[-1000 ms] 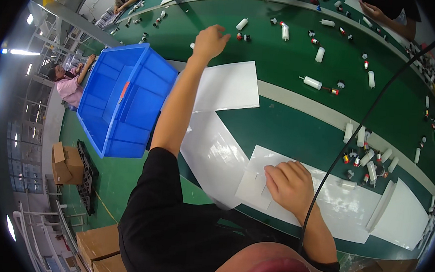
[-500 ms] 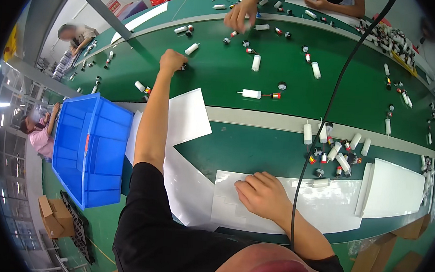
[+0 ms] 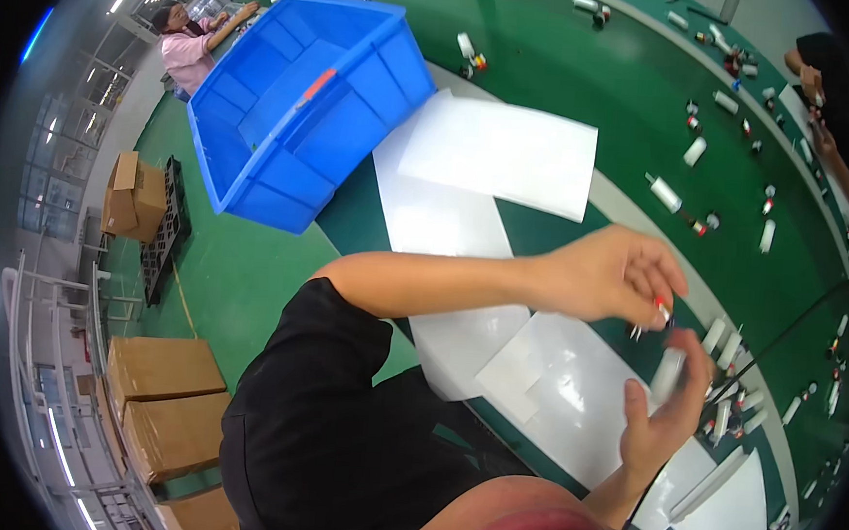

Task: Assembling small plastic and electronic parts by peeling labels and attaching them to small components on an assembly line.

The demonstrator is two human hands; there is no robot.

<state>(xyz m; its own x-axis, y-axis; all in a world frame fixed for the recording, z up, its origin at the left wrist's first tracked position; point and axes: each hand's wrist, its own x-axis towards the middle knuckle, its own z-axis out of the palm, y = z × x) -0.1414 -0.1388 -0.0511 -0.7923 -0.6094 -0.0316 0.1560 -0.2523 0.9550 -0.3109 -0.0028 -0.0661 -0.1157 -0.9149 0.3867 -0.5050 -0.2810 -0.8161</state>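
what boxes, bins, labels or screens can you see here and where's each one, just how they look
Cardboard boxes: brown, rectangular, stacked on the floor, lower left.
Open carton: brown, flaps up, on the floor at left, beside a black crate.
Plastic bin: bright blue, rectangular, open-topped, at the table's left end.
No screens or signs visible.

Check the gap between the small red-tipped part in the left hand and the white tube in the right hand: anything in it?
Nothing visible. The left hand pinches the small red-tipped part just above the white tube held upright in the right hand. Both sit in the air over the white sheets.
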